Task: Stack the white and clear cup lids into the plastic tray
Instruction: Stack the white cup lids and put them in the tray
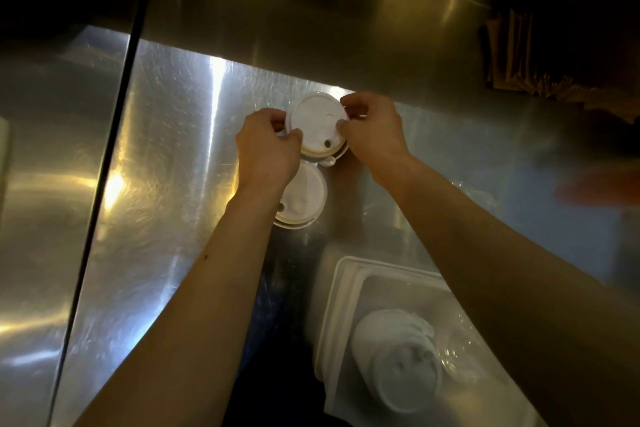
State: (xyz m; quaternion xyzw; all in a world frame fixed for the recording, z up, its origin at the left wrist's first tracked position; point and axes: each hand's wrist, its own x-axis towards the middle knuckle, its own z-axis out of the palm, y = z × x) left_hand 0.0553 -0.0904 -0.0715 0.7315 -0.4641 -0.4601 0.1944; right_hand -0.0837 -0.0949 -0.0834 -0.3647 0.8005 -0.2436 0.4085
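Note:
A stack of white cup lids (317, 123) stands on the steel counter near the back wall. My left hand (268, 149) grips its left rim and my right hand (372, 130) pinches its right rim. A second stack of white lids (304, 199) lies just in front of it, partly under my left wrist. The translucent plastic tray (337, 291) sits at the lower right. Inside the tray a stack of white lids (398, 354) lies tilted on its side, with clear lids (457, 347) beside it, partly hidden by my right forearm.
The steel counter (166, 184) ends at a steel back wall. A dark vertical divider (104, 184) runs down the left. Brown paper items (512, 52) hang at the upper right. A blurred orange object (595, 189) is at the right edge.

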